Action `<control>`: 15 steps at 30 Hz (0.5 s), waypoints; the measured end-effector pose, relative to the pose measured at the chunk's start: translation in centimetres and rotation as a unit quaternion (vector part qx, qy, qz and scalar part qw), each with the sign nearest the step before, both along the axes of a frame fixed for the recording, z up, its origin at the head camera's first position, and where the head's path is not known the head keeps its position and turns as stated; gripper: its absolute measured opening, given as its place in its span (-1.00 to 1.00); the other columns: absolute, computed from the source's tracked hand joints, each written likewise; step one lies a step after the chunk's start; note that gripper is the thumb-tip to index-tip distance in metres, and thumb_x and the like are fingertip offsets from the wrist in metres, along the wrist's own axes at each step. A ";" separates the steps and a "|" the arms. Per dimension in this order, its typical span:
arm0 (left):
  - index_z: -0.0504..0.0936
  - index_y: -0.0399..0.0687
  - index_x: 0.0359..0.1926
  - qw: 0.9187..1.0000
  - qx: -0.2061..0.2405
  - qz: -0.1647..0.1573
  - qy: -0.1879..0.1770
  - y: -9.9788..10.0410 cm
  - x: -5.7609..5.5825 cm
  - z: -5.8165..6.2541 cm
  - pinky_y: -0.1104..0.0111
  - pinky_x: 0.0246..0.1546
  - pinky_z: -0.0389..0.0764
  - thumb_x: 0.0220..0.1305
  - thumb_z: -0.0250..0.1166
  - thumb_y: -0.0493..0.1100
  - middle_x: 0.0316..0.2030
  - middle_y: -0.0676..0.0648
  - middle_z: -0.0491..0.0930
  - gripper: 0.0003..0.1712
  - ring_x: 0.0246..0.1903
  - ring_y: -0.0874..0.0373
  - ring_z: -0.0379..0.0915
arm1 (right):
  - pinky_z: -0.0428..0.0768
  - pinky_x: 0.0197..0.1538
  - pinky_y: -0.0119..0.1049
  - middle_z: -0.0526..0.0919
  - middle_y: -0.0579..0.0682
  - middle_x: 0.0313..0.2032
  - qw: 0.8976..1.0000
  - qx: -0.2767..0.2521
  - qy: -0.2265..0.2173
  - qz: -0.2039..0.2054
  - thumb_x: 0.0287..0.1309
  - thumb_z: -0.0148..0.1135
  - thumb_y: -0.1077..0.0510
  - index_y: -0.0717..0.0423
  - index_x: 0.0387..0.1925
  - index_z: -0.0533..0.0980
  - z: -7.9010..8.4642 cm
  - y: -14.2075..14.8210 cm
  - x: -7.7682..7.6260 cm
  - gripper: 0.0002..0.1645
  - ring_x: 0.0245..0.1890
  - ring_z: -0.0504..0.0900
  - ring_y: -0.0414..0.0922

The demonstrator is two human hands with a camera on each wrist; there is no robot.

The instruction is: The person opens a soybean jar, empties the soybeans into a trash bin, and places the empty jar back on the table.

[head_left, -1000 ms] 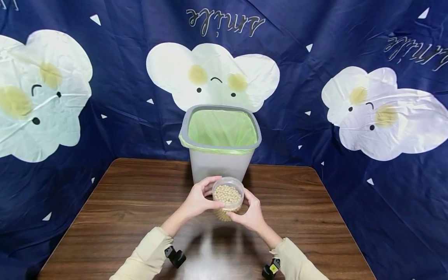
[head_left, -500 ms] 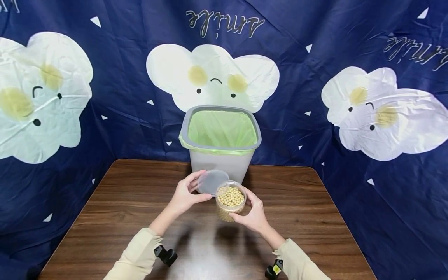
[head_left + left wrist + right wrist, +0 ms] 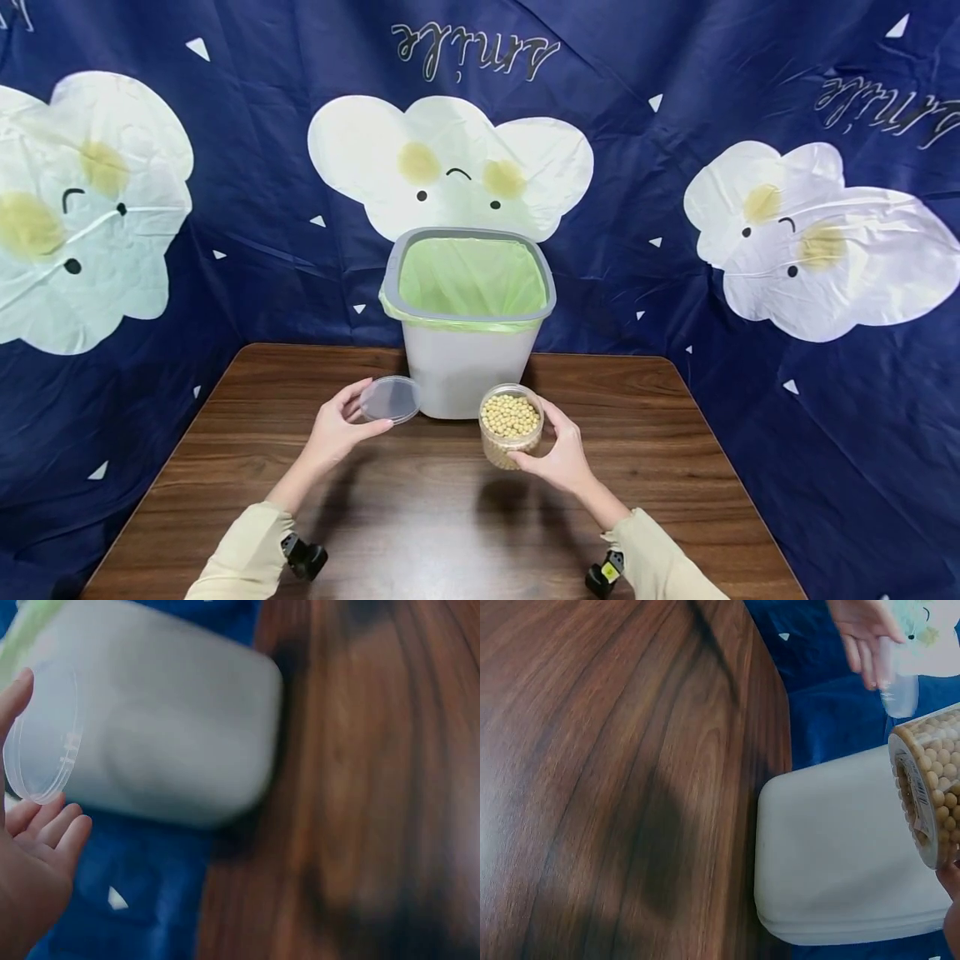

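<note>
My left hand (image 3: 339,427) pinches a clear round plastic lid (image 3: 391,399) by its edge, thumb on the near side and fingers behind. In the left wrist view the lid (image 3: 46,735) overlaps the pale bin. My right hand (image 3: 561,450) grips a clear jar (image 3: 512,446), its top uncovered, filled with round beige soybeans (image 3: 510,415). The jar is held above the table, tipped slightly towards me. A label with a barcode (image 3: 921,796) shows on the jar's underside in the right wrist view. Lid and jar are well apart.
A light grey trash bin (image 3: 468,367) with a green liner bag (image 3: 472,275) stands at the back of the brown wooden table (image 3: 420,517), just behind the lid and jar. A dark blue cloth (image 3: 637,167) with cloud prints hangs around the table's back and sides.
The lid has come off the jar. My left hand has carried it left, away from the jar, while my right hand has moved the jar slightly right.
</note>
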State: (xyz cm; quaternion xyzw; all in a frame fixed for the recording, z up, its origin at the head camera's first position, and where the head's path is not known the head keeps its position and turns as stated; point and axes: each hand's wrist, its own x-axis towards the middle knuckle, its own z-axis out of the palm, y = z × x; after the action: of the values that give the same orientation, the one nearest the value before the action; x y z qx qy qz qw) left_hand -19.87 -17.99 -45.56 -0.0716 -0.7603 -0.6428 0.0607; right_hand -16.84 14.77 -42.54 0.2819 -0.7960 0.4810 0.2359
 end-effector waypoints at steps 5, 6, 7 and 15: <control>0.23 -0.35 0.24 0.996 -0.067 0.046 -0.033 -2.3 -0.2 -2.4 0.46 0.00 0.44 -0.13 0.47 -0.21 0.12 -0.34 0.36 -0.09 0.10 -0.06 0.32 | 0.59 -0.31 -0.30 0.54 0.34 -0.12 1.000 0.010 0.012 -0.011 -0.57 0.49 0.33 0.50 0.00 0.37 -0.1 0.5 0.0 -0.10 -0.19 0.55 0.09; 0.23 -0.34 0.24 0.994 -0.090 0.057 -0.036 -2.7 -0.3 -2.8 0.38 0.02 0.44 -0.15 0.49 -0.17 0.11 -0.34 0.37 -0.07 0.10 -0.10 0.32 | 0.60 -0.32 -0.28 0.54 0.34 -0.12 1.000 0.011 0.014 -0.011 -0.57 0.49 0.33 0.51 0.00 0.37 -0.2 0.6 0.0 -0.11 -0.20 0.56 0.09; 0.24 -0.34 0.24 0.990 -0.117 0.066 -0.036 -3.0 -0.4 -3.3 0.31 0.04 0.43 -0.16 0.49 -0.12 0.11 -0.35 0.37 -0.05 0.09 -0.12 0.33 | 0.60 -0.33 -0.26 0.55 0.34 -0.13 1.000 0.010 0.015 -0.013 -0.57 0.48 0.33 0.50 0.00 0.38 -0.2 0.6 0.0 -0.11 -0.21 0.56 0.10; 0.31 -0.38 0.17 0.966 -0.240 0.096 -0.025 -4.8 -0.6 -7.4 0.12 -0.11 0.47 -0.28 0.53 0.08 -0.05 -0.35 0.50 0.03 -0.10 -0.11 0.48 | 0.60 -0.29 -0.32 0.54 0.34 -0.11 1.000 0.007 0.000 -0.013 -0.56 0.48 0.33 0.50 0.01 0.37 -0.5 1.0 0.2 -0.10 -0.19 0.57 0.05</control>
State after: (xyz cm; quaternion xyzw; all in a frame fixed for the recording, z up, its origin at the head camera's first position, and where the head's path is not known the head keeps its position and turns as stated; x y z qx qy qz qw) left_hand -20.50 -22.77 -52.97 0.0055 -0.8967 -0.4345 0.0843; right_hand -16.61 15.82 -43.01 0.2729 -0.8029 0.4725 0.2401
